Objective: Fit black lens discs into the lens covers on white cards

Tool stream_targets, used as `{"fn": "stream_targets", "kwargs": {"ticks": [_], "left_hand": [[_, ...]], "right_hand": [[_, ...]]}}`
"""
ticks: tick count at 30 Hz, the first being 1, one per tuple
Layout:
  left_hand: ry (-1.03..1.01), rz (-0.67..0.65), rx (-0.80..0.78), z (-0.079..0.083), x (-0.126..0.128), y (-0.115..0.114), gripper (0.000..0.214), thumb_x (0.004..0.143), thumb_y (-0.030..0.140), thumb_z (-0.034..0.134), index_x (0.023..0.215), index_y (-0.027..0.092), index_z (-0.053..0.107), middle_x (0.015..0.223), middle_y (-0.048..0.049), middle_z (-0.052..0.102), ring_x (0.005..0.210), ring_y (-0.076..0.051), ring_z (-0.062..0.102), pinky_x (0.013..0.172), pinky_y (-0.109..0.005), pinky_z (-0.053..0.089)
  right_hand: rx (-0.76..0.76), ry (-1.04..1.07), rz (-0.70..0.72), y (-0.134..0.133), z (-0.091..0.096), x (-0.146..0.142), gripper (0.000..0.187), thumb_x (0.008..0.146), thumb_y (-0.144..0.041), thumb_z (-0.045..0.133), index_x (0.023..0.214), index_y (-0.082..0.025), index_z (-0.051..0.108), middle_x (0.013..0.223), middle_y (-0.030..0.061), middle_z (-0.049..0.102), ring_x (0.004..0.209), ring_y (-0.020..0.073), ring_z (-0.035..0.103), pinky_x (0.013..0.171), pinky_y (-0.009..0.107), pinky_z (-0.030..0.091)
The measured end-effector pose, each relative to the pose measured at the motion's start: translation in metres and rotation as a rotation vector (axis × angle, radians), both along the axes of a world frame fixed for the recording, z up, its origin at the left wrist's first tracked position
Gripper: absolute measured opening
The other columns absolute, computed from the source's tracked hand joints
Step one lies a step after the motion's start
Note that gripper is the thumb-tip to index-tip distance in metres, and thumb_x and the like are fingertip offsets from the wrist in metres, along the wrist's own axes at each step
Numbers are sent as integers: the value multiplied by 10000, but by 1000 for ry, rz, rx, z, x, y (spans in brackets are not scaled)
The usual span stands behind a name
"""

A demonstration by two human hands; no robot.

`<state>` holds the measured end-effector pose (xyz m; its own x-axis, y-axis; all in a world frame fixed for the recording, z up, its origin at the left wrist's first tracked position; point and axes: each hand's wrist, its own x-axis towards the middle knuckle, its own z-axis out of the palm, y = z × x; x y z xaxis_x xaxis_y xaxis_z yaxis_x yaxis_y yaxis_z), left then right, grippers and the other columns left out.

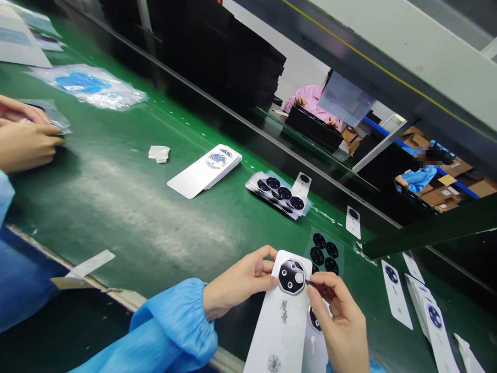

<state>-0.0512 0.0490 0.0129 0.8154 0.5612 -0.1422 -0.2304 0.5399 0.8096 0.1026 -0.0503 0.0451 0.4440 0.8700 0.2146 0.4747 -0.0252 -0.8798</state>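
Note:
My left hand (pixel 248 277) grips the upper left edge of a white phone-back panel (pixel 277 331), thumb and fingers closed on it. A shiny black octagonal camera piece (pixel 292 276) sits near the panel's top, with dark lettering below it. My right hand (pixel 337 311) is pinched at the right edge of that octagon; a small dark tip shows at the fingertips, too small to name. Partly hidden under my right hand lies another similar panel (pixel 315 349). Just behind, a clear sheet of black octagonal stickers (pixel 325 253) lies on the green table (pixel 155 228).
A stack of white panels (pixel 194 178) and a pile of sticker sheets (pixel 277 194) lie farther back. More panels (pixel 427 311) lie at right, near a green post (pixel 435 228). A co-worker's hands (pixel 27 134) are at left, beside a plastic bag (pixel 89 85). Other people sit beyond.

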Motion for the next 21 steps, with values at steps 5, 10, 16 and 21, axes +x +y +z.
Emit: {"fn": "stream_targets", "kwargs": {"ticks": [5, 10, 16, 21], "left_hand": [[-6, 8, 10, 1, 1, 0, 346, 721, 305, 706, 920, 177, 454, 839, -35, 692, 763, -170, 632, 716, -309, 459], [-8, 18, 31, 1, 1, -2, 347, 726, 320, 694, 922, 186, 441, 820, -28, 676, 797, -182, 630, 738, -319, 453], [20, 51, 32, 3, 2, -4, 295, 729, 235, 656, 904, 201, 421, 789, 7, 629, 723, -141, 583, 686, -286, 434], [10, 63, 60, 2, 4, -4, 293, 724, 243, 648, 901, 202, 418, 762, 20, 596, 698, -128, 549, 653, -261, 408]], "right_hand": [[45, -10, 33, 0, -5, -3, 73, 793, -261, 621, 800, -192, 643, 875, 64, 640, 776, 180, 607, 657, 261, 527], [53, -145, 2, -2, -9, -7, 72, 802, -261, 611, 836, -202, 635, 840, 52, 650, 709, 173, 605, 628, 272, 524], [94, -305, 95, -2, -14, -7, 94, 854, -247, 546, 794, -208, 607, 965, 90, 606, 771, 187, 604, 616, 291, 502], [95, -360, 111, 0, -20, -7, 89, 860, -216, 528, 810, -204, 601, 1036, 111, 545, 858, 210, 600, 608, 295, 493]]}}
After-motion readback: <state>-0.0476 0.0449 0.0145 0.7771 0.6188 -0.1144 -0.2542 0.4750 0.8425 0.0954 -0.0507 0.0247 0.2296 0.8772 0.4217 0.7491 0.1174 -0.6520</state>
